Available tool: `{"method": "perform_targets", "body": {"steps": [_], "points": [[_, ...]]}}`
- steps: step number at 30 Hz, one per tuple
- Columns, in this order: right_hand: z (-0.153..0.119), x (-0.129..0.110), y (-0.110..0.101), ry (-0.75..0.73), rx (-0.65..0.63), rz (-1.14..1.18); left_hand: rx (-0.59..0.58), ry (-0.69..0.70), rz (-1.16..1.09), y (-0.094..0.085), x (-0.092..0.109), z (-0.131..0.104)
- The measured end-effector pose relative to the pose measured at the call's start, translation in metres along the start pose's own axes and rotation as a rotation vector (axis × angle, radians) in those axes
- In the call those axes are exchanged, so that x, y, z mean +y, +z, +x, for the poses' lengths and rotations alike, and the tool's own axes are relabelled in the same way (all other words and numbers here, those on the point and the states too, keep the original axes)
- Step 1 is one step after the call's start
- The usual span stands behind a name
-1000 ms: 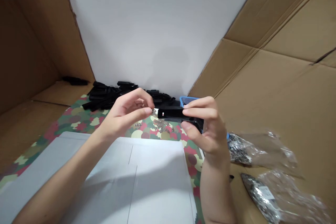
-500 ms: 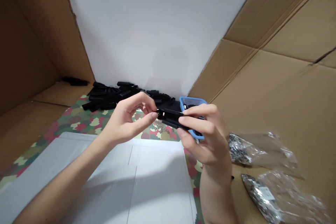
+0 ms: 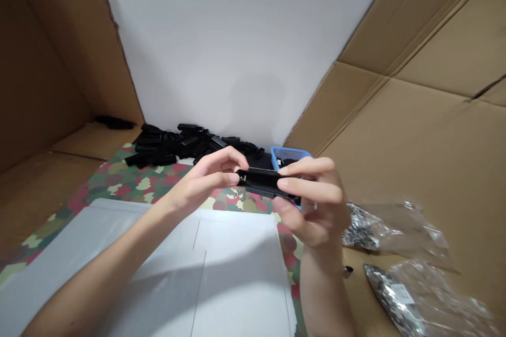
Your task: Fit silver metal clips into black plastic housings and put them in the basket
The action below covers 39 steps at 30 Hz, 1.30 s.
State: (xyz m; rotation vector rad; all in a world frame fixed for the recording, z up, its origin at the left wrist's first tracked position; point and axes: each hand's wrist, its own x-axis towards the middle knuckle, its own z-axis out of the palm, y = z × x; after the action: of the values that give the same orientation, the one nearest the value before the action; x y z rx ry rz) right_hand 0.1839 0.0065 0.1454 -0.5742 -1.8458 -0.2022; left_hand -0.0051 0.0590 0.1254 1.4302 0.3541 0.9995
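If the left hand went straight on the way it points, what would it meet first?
The black part: the left hand appears to touch its left end, though depth is unclear.

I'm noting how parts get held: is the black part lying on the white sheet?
No, the right hand holds the black part up in front of the patterned surface, with the left hand at its other end.

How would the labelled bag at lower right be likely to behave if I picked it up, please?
The bag would probably be floppy, as its clear plastic lies creased and slack. It may hang heavier at its left end, where the shiny contents are bunched. Its glossy surface could be slightly slippery.
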Motion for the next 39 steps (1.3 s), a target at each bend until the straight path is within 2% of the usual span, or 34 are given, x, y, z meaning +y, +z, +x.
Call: {"method": "perform_targets", "body": {"steps": [6, 9, 13, 16, 21, 23, 27, 29, 33, 39], "points": [[-0.003, 0.000, 0.008, -0.001, 0.121, 0.074, 0.008, -0.102, -0.196, 0.008, -0.002, -0.001], [-0.005, 0.000, 0.013, 0.018, 0.135, 0.093, 0.045, -0.103, -0.239, 0.010, -0.002, -0.002], [-0.007, 0.006, 0.017, 0.059, 0.135, 0.119, 0.107, 0.028, -0.176, 0.008, 0.001, -0.003], [-0.006, 0.013, 0.017, 0.139, 0.119, 0.158, 0.105, 0.227, 0.058, 0.005, 0.008, -0.006], [-0.003, 0.019, 0.005, 0.297, -0.082, 0.341, 0.195, 0.462, 0.538, -0.001, 0.023, -0.014], [-0.001, 0.015, 0.001, 0.394, -0.154, 0.386, 0.157, 0.531, 0.709, 0.000, 0.027, -0.017], [0.006, 0.003, 0.001, 0.574, -0.453, 0.396, 0.059, 0.624, 1.005, 0.007, 0.031, -0.022], [0.010, -0.002, 0.003, 0.623, -0.542, 0.403, 0.036, 0.647, 1.080, 0.010, 0.031, -0.023], [0.014, -0.003, 0.003, 0.668, -0.643, 0.476, 0.016, 0.643, 1.105, 0.014, 0.029, -0.025], [0.013, -0.002, 0.004, 0.770, -0.686, 0.515, -0.005, 0.636, 1.130, 0.013, 0.027, -0.025]]}}
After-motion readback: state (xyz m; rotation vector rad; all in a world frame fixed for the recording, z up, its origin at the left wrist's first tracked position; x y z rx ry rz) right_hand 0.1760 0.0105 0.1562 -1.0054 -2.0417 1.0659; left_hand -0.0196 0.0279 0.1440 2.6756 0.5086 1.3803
